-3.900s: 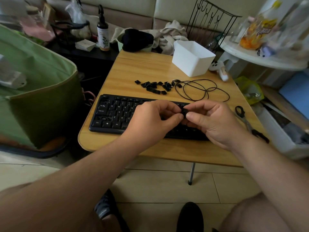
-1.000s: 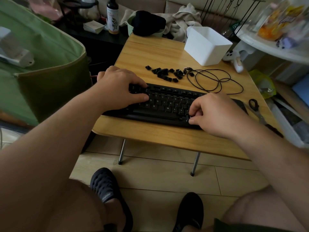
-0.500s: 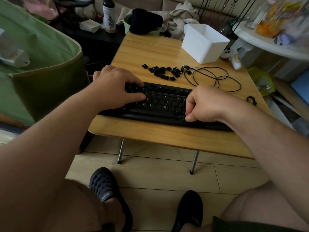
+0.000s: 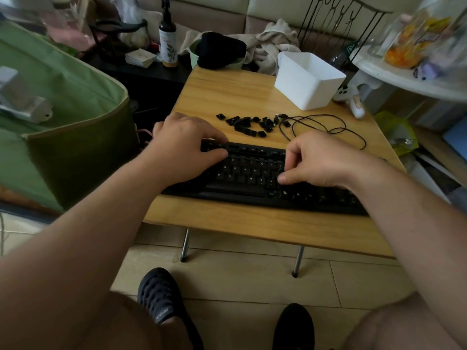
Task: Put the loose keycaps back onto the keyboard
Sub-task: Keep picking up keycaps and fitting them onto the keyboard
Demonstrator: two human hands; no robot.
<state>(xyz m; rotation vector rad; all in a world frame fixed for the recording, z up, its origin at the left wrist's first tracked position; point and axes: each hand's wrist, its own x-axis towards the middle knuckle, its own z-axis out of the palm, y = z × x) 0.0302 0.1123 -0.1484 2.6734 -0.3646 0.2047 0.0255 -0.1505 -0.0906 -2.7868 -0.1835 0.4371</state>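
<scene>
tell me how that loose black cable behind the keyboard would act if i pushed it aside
The black cable looks thin and lies in slack loops on the table, so it would probably flop and drag rather than slide as one piece. Its plug end lies close to the loose keycaps, so a push toward them might scatter a few.

Dim, soft daylight comes from the far right, with faint shadows. Wide-angle bending warps the edges. The far-right shelf (image 4: 414,79) clutter is blurred.
</scene>
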